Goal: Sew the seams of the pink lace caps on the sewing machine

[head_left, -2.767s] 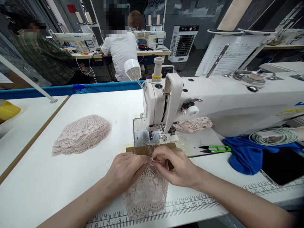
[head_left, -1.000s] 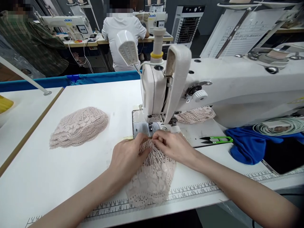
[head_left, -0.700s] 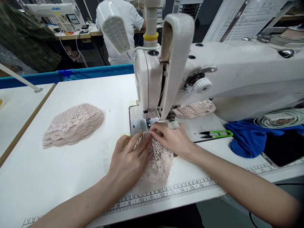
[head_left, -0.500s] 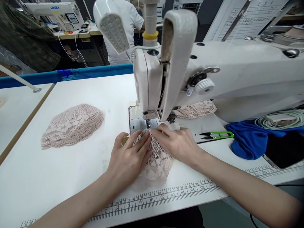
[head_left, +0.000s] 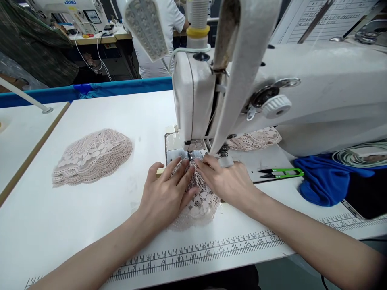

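Note:
A pale pink lace piece lies under the needle area of a white sewing machine. My left hand rests on the lace's left side, palm down with fingers spread, fingertips near the presser foot. On the right side, my right hand has its fingers pressed together on the lace edge close to the foot. The lace right under the fingertips is partly hidden. A stack of similar lace pieces sits on the table to the left, and more lace lies behind the needle area.
Green-handled thread snips, a blue cloth and a black phone lie at the right. A printed ruler runs along the table's front edge. Beyond the blue edging, a person in white is at another table.
The lace has moved slightly forward toward the foot with both hands on it. My left fingers are a little more spread. The view has shifted closer to the machine.

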Available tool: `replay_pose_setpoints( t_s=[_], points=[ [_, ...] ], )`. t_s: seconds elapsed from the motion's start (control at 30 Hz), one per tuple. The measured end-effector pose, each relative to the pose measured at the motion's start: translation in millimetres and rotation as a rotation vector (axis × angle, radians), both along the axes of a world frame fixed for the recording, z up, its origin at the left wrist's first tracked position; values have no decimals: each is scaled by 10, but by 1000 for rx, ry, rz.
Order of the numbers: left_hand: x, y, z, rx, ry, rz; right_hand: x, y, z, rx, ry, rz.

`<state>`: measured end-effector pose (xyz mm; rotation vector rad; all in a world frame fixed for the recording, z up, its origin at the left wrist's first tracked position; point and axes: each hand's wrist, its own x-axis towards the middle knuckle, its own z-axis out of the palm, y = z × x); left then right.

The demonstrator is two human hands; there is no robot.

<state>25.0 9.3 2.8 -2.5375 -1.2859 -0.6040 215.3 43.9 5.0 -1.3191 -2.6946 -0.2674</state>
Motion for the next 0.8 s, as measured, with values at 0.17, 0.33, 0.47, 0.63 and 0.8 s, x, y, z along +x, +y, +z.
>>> replay_pose_setpoints(
  t_s=[0.17, 0.33, 0.47, 0.63, 0.8],
  points=[
    [0, -9, -3, -4, 6, 10, -1, -18, 31, -21, -21, -6],
    [1, -21, -4, -20, 21, 27, 3, -37, 46, 16, -123, -13],
    [-4, -10, -13, -21, 13, 26, 14, -34, 35, 15, -123, -14],
    [-5, -6, -11, -42, 12, 25, 17, -34, 59, 17, -130, 4],
    [-8, -11, -8, -42, 15, 30, 9, -33, 62, 60, -117, 9]
  ],
)
